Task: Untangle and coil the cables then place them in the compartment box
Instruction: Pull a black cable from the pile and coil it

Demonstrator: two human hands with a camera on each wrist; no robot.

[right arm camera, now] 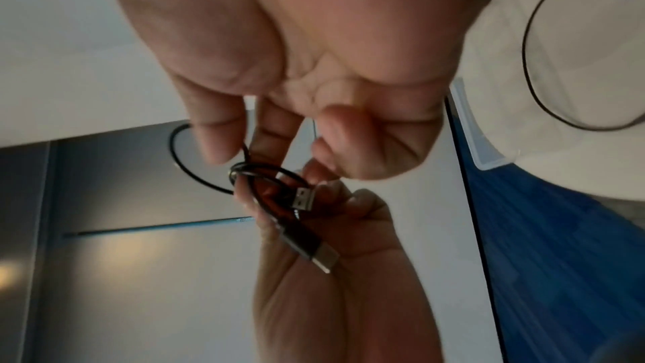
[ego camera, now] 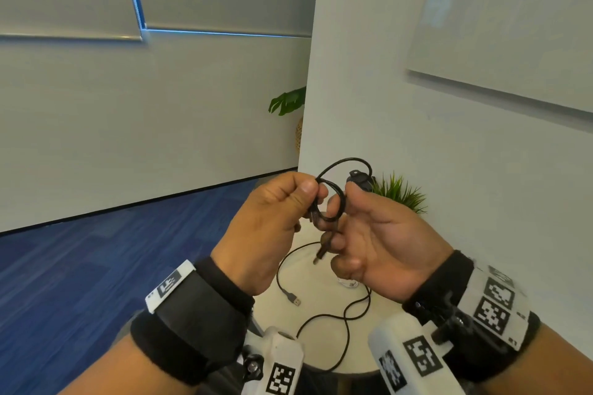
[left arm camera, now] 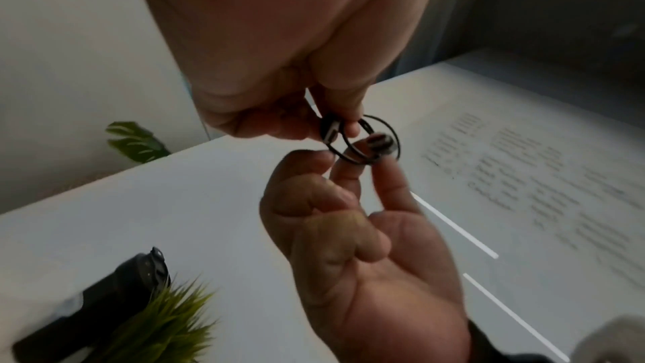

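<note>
A short black cable [ego camera: 332, 199] is wound into small loops and held in the air above the table. My left hand [ego camera: 313, 191] pinches the loops between thumb and fingers. My right hand [ego camera: 337, 213] curls its fingers round the other side of the coil, with one plug end [ego camera: 321, 255] sticking out below them. The right wrist view shows the coil [right arm camera: 265, 178], a USB-A plug [right arm camera: 303, 198] and a second plug [right arm camera: 321, 254] against my left palm. In the left wrist view the coil [left arm camera: 359, 142] sits between both hands' fingertips. No compartment box is in view.
A second black cable [ego camera: 346, 317] lies loose on the round white table [ego camera: 308, 279], its USB plug [ego camera: 293, 298] toward the left. A small green plant [ego camera: 401, 192] and a black object [ego camera: 359, 179] stand at the table's far side by the white wall. Blue carpet lies to the left.
</note>
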